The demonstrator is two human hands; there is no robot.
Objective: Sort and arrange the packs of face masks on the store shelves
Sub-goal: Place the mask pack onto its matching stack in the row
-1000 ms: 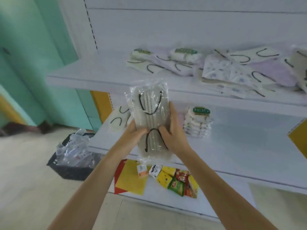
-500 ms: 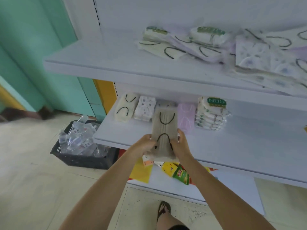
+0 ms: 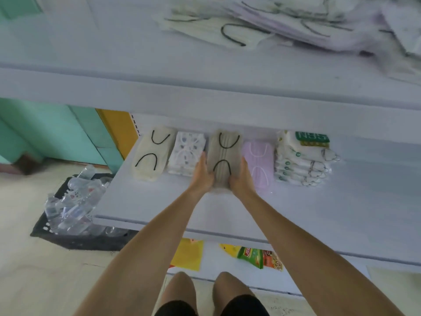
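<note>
**Hands press the grey pack in its row**

Left hand (image 3: pixel 201 176) and right hand (image 3: pixel 242 179) lie at the two sides of the grey pack (image 3: pixel 224 153), at its near end. On each hand the fingers are straight and held together, pressed flat against the side of the pack. The thumbs touch its near end. The grey pack lies flat on the middle shelf (image 3: pixel 341 213), with its long side going to the back, and two black ear loops show on top.

It is in a row of packs. A patterned pack (image 3: pixel 186 153) is just beside it on the left, then a cream pack (image 3: pixel 151 153) at the left end. A pink pack (image 3: pixel 258 163) is just beside it on the right, then a stack (image 3: pixel 303 158) of white packs with a green label.

On the upper shelf (image 3: pixel 102 65) lies a loose pile (image 3: pixel 273 21) of packs, blurred. Below the middle shelf some snack bags (image 3: pixel 255 256) lie on the bottom shelf (image 3: pixel 211 258). A black crate (image 3: pixel 75 240) with clear bottles stands on the floor at the left.
</note>
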